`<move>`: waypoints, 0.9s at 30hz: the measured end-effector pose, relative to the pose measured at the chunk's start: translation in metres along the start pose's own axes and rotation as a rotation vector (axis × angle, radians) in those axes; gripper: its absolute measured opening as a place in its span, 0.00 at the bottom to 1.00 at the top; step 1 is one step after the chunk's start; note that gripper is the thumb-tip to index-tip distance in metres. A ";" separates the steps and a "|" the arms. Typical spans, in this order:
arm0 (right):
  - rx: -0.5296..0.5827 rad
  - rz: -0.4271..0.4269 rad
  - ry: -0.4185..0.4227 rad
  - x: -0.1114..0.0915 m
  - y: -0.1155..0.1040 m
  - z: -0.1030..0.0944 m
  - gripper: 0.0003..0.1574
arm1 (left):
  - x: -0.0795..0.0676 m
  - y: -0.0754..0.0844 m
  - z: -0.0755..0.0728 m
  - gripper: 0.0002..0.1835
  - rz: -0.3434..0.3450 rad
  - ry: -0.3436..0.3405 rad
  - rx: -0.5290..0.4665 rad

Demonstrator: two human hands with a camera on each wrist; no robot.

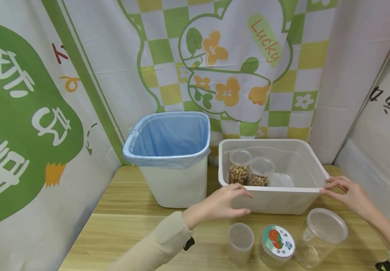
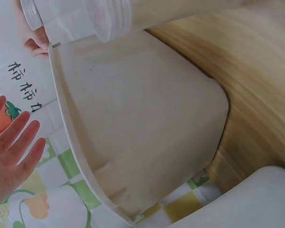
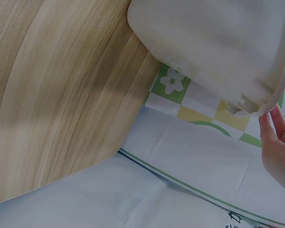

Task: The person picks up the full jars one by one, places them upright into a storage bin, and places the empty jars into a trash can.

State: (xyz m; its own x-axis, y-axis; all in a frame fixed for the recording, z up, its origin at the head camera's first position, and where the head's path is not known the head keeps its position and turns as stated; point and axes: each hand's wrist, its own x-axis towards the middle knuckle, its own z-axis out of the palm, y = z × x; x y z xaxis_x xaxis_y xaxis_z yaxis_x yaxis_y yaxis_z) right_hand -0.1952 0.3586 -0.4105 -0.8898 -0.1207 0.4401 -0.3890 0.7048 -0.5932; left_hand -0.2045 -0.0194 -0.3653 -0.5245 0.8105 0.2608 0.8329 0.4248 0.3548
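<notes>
Beside the front left of a white plastic basin (image 1: 269, 192), my left hand (image 1: 228, 201) holds nothing, its fingers spread. In the left wrist view that hand (image 2: 12, 156) is apart from the basin's rim. My right hand (image 1: 351, 192) has its thumb and fingers at the front right corner of the rim, pinching it. The right wrist view shows its fingers (image 3: 275, 121) touching that corner. Two clear lidded jars of nuts, one on the left (image 1: 239, 175) and another next to it (image 1: 260, 178), stand inside the basin.
A white bin (image 1: 181, 188) with a blue liner stands left of the basin. In front are a small translucent cup (image 1: 240, 242), a jar with a tomato-printed lid (image 1: 277, 242) and a larger clear container (image 1: 323, 237). Printed curtains (image 1: 222, 75) hang behind the wooden table (image 1: 113, 226).
</notes>
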 end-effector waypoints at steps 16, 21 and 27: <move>0.004 0.002 0.005 0.000 0.002 0.000 0.07 | -0.040 0.000 0.034 0.18 -0.033 -0.005 -0.070; -0.003 0.012 0.000 0.000 0.001 0.000 0.08 | -0.048 0.000 0.043 0.20 -0.086 -0.017 -0.115; -0.015 0.022 -0.014 0.000 0.001 -0.001 0.08 | -0.056 -0.001 0.054 0.21 -0.105 -0.029 -0.171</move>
State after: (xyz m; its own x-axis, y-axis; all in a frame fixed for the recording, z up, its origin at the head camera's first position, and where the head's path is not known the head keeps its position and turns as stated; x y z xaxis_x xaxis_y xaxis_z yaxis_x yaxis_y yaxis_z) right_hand -0.1955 0.3606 -0.4103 -0.9016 -0.1147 0.4170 -0.3654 0.7179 -0.5925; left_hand -0.1668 -0.0432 -0.4287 -0.5998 0.7774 0.1893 0.7303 0.4353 0.5264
